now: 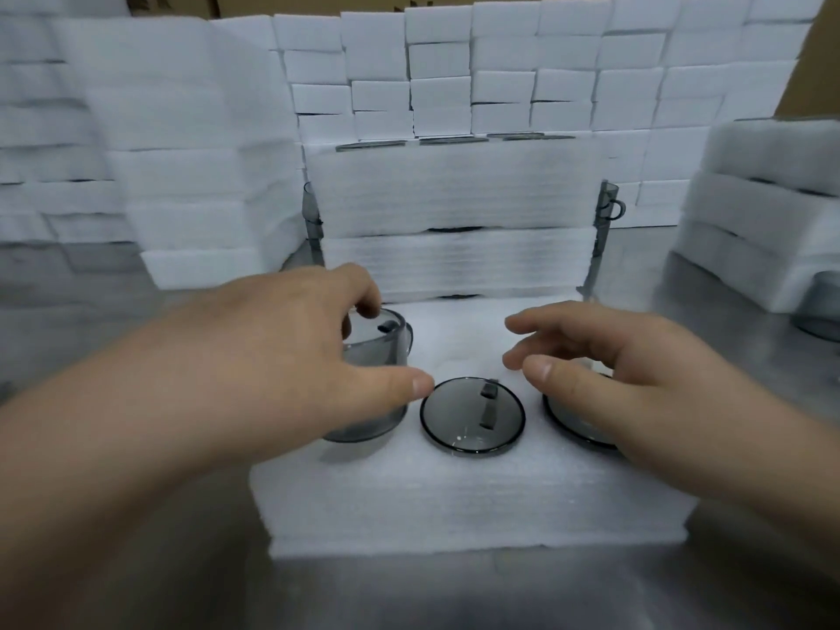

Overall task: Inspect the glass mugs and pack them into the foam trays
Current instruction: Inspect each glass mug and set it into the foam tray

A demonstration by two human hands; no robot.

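Being gripped by the left hand (pixel 291 347), right hand (pixel 604 370) loosely spread, a third smoky-grey glass mug (pixel 379 352) is judged unseated in the white foam tray (pixel 454 497).

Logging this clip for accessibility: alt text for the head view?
Left hand grips the left mug on a foam tray; right hand, open, is over the right mug, the middle mug seated between. Foam stacks stand behind.

This is looking like a packing station in a factory or warehouse. Stacks of white foam trays (pixel 182 175) are crowding a steel bench (pixel 409 593), with a wall of white foam blocks (pixel 500 61) rising behind and brown cartons (pixel 318 2) showing above. Grey glass mugs (pixel 472 416) are sitting in the nearest tray.
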